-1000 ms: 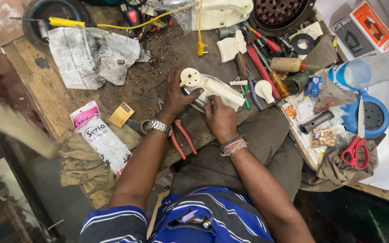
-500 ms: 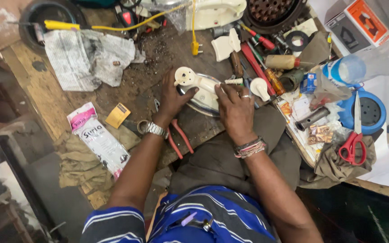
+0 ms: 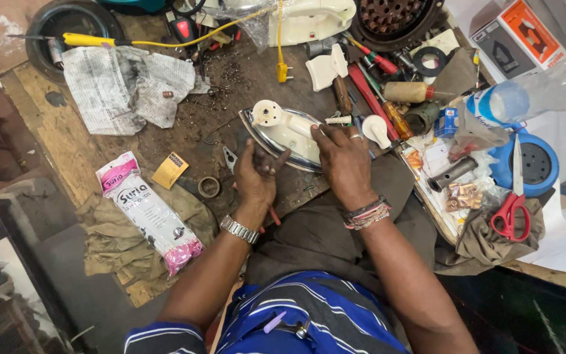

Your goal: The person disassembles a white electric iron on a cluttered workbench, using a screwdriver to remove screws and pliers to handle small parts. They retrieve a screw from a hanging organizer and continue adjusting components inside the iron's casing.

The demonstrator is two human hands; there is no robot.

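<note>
Iron (image 3: 289, 134) lay on the counter (image 3: 86, 151), bottom plate tipped up. The right hand (image 3: 345, 160) pressed flat on it. The left hand (image 3: 257, 174) pinched a small dark part. Holding the iron steady would help.

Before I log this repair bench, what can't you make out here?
- Head view: whatever the left hand pinches is too small and dark.
- The right hand hides the rear of the clothes iron.
- The pliers lie mostly hidden under the left wrist; only a red handle shows.
</note>
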